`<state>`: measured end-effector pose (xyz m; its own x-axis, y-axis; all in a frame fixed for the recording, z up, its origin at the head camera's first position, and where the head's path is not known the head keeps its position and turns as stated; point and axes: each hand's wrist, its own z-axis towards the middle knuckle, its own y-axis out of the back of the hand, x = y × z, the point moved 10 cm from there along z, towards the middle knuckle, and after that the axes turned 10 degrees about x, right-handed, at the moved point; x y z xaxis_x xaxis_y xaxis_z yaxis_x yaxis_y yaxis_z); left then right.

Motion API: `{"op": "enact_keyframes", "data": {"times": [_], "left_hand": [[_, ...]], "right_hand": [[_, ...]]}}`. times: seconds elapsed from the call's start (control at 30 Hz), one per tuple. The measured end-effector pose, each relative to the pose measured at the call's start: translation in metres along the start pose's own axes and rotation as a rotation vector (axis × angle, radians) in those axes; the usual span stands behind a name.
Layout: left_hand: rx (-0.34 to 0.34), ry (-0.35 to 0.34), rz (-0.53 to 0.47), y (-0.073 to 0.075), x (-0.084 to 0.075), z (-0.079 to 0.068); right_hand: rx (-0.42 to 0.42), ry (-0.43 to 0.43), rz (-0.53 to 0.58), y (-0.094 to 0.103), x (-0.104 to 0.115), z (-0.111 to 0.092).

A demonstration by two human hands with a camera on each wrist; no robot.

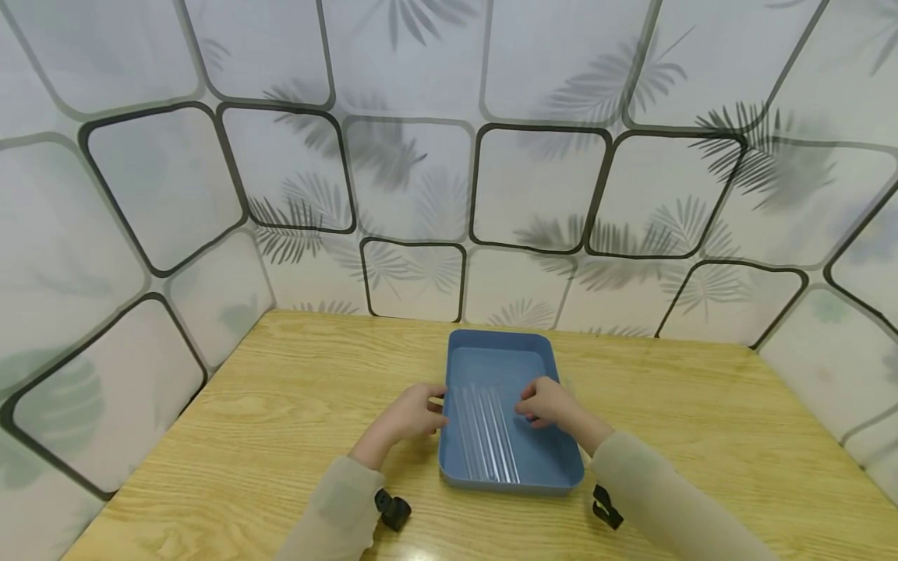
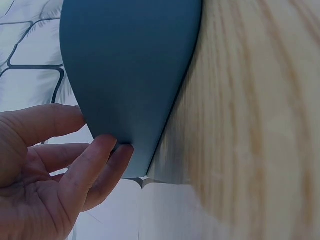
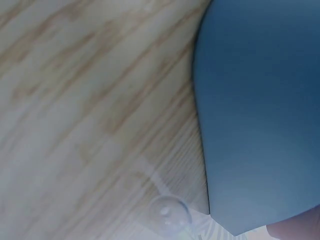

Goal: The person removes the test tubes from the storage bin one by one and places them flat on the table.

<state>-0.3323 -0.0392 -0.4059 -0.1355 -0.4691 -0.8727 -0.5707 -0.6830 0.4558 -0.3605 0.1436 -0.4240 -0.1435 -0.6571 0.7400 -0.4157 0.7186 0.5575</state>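
Blue plastic, by its look, forms the shallow tray [image 1: 550, 456], which sits flat on the wooden surface [image 1: 316, 405] between the two sets of fingers. Several clear tubes [image 1: 484, 436] lie in it side by side, just right of the left fingers and left of the right ones, running lengthwise.

The left hand [image 1: 417, 413] has its fingers spread apart, the tips against the tray's outer left wall, bent only loosely. The right hand [image 1: 550, 405] reaches in over the right wall, its fingers curled with the tips close together; whether anything clear is between them, I cannot tell.

Because the tubes look smooth and probably round, a nudge from the right fingers could set them rolling against each other or askew. They are hard to see against the blue, so a pinch could easily miss, or catch two at once. Too hard a push from the left fingertips might slide the tray across the surface and shift everything inside.

Close to the tray's near right corner, below the right fingers, the right sleeve [image 1: 631, 467] could bump the rim as the arm moves. A clear round object [image 3: 170, 215], visible outside the tray in the right wrist view, might get knocked too if the tray slides that way.
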Motion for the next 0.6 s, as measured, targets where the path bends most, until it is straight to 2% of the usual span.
{"op": "enact_keyframes", "data": {"times": [0.2, 0.6], "left_hand": [[0.001, -0.005, 0.000, 0.000, 0.000, 0.000], [0.001, -0.004, 0.006, 0.000, -0.001, 0.002]], "right_hand": [[0.007, -0.020, 0.010, -0.003, -0.002, 0.001], [0.012, -0.006, 0.025, -0.012, 0.004, 0.002]]}}
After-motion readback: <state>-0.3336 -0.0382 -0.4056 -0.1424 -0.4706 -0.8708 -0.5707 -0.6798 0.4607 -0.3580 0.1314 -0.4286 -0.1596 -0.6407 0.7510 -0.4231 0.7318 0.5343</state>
